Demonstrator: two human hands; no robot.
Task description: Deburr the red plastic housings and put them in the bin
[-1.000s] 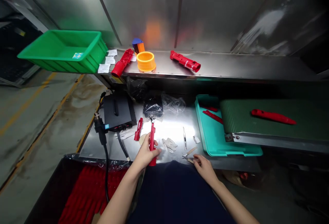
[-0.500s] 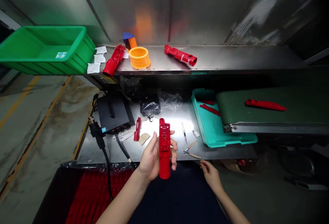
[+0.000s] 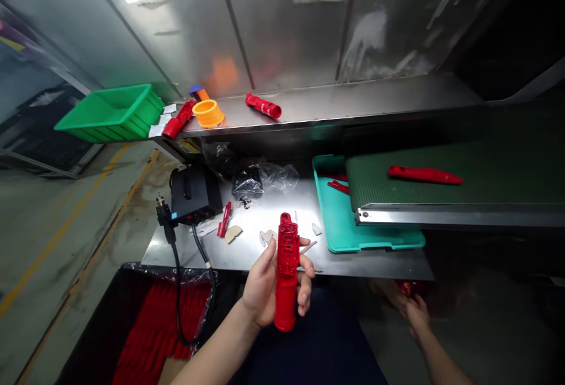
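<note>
Two hands show; the left hand (image 3: 265, 285) grips a red housing (image 3: 286, 273) upright, fingers wrapped behind it and thumb against its side, in front of the steel bench (image 3: 251, 252); the right hand (image 3: 415, 314) sits low in shadow past the bench edge, fingers curled, touching or just beside a red part (image 3: 406, 288), which I cannot tell; a teal tray (image 3: 329, 214) lies farther off under a green belt (image 3: 441, 188).
</note>
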